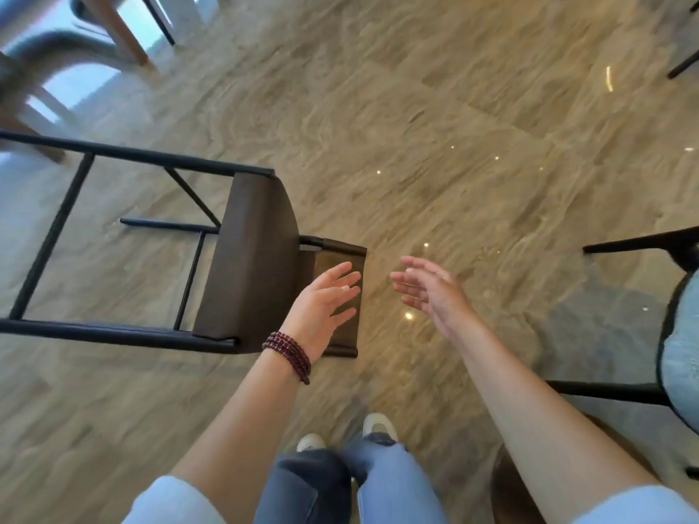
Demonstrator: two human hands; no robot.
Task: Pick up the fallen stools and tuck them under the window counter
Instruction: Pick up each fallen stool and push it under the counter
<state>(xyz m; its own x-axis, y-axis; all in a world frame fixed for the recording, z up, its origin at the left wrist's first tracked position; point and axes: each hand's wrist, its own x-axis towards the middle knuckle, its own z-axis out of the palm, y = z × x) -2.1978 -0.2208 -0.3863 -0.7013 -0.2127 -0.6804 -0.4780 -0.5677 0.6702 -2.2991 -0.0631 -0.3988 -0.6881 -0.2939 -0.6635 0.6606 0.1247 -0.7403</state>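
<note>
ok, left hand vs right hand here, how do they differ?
The left hand has a red bead bracelet at the wrist; the right hand has a bare wrist. The left hand is over the backrest of the fallen stool; the right hand is over floor. Both open, holding nothing.

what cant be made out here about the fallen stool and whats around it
Head view, the only one:
- Fallen stool: leg ends cut off by the left edge.
- Its backrest: partly hidden behind the left hand; contact unclear.
- Furniture at top left: motion-blurred.
- Blue-cushioned stool: cut off by the right edge.
</note>
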